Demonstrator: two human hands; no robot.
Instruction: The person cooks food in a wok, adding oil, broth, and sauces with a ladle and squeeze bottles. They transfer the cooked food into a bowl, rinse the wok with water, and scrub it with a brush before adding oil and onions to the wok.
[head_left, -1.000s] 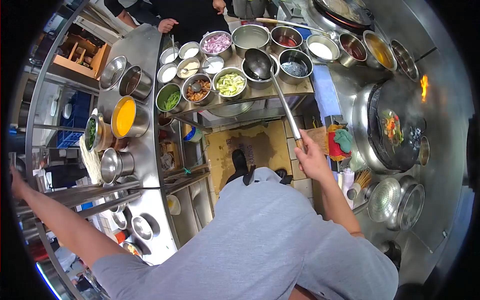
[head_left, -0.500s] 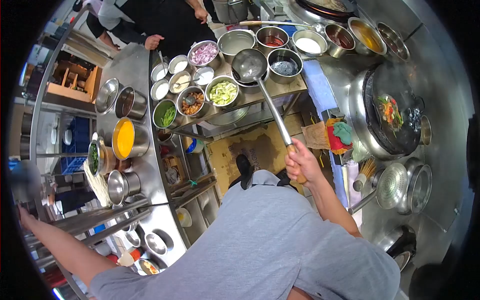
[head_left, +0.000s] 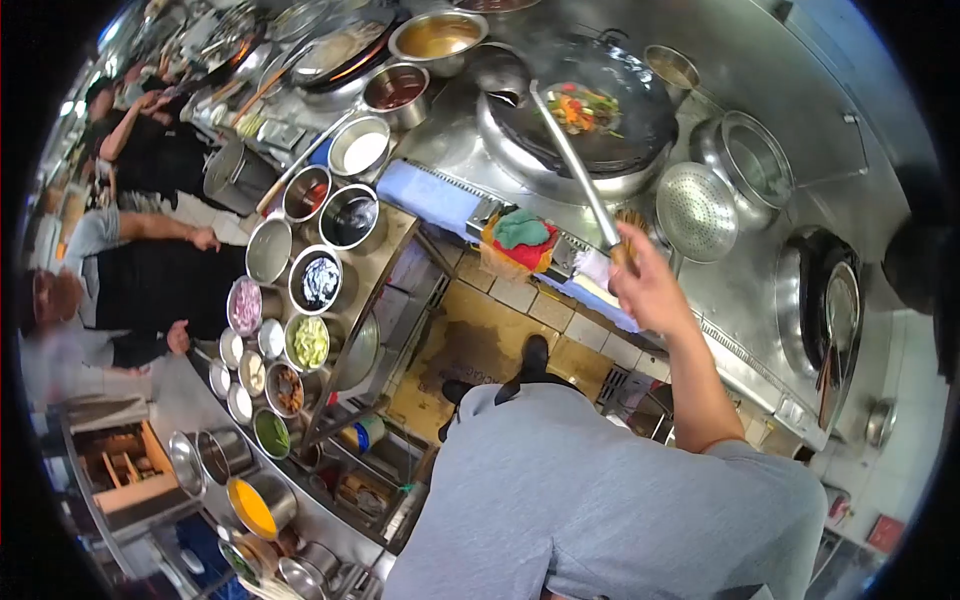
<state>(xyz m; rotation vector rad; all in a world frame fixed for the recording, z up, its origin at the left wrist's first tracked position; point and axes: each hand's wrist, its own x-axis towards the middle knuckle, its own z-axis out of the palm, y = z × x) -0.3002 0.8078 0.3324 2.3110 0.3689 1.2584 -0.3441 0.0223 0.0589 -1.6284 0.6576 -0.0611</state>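
My right hand is closed around the wooden end of a long-handled ladle. The ladle's dark round bowl is over the left rim of a large black wok, apart from the food as far as I can tell. Inside the wok lie mixed vegetables, with red, orange and green pieces showing. A perforated strainer rests on the steel counter, right of the ladle handle and beyond my hand. My left hand is outside the view.
Steel pots of seasonings, a white pot among them, stand on the side stand. Chopped green vegetable fills another pot. Folded cloths lie on the stove edge. A person in a black apron stands at left. A second wok sits right.
The view has turned right toward the stove. The ladle has moved from above the seasoning pots to the wok's edge, still in my right hand. My left hand has left the view.
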